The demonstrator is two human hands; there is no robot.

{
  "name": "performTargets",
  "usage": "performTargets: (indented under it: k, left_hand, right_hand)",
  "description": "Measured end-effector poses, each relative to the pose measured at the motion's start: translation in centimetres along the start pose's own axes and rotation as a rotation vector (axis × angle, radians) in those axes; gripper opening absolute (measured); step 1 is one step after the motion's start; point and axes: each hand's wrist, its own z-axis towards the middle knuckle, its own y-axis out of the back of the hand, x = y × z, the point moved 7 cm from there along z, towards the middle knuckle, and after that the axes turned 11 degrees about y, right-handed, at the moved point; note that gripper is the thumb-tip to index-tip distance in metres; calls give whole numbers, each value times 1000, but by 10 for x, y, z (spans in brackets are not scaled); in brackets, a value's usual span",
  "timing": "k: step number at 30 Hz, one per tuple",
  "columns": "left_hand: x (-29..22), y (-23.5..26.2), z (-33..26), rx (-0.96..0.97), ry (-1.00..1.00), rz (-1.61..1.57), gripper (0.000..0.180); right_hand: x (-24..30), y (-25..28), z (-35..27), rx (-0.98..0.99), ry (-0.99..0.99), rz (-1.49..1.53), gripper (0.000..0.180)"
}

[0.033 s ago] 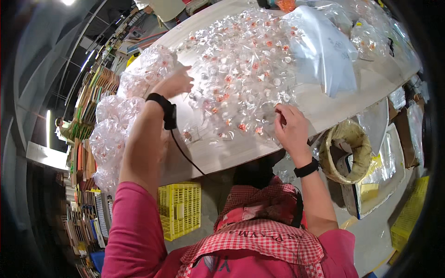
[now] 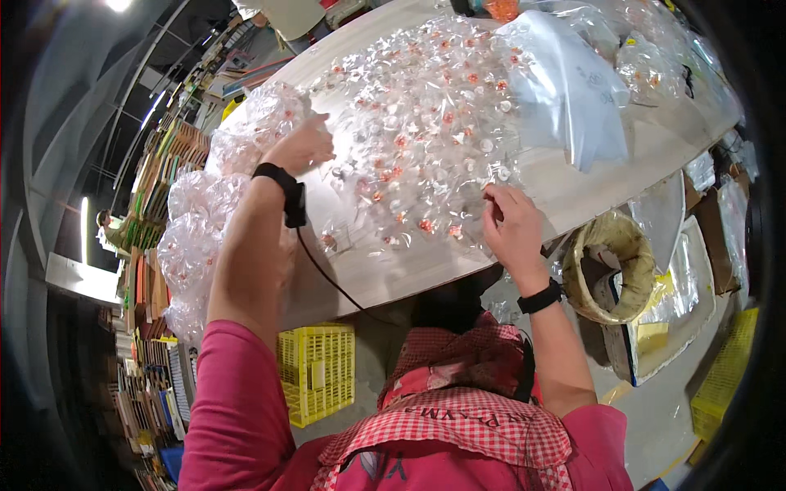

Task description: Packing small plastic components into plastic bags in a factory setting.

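A wide spread of small clear plastic packets point(image 2: 426, 123), with red-orange and white bits inside, covers the middle of the pale table point(image 2: 385, 274). My left hand point(image 2: 301, 147) hovers at the left border of the spread, beside the stuffed clear bags point(image 2: 266, 119). Its fingers reach out, somewhat apart, and nothing shows in them. At the near right edge of the packets is my right hand point(image 2: 514, 222). Its thumb and forefinger are bent together at the packets; whatever they pinch is too small to make out.
More full clear bags point(image 2: 196, 237) line the table's left edge. A flat translucent plastic bag point(image 2: 565, 90) lies at the right. Below the table stand a yellow crate point(image 2: 318, 372) and a round, stained tub point(image 2: 577, 270). A black cord point(image 2: 319, 262) hangs from my left wrist.
My left hand has shifted slightly left and its fingers have drawn in a little. My right hand and the packets look nearly the same.
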Motion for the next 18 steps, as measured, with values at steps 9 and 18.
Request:
performTargets:
  k: [9, 18]
  left_hand:
    - [122, 18, 19, -19, 511, 91, 40]
    - [10, 35, 77, -246, 388, -145, 30]
  right_hand:
    - [10, -6, 6, 1, 41, 30, 20]
    - [-6, 6, -1, 91, -19, -100, 22]
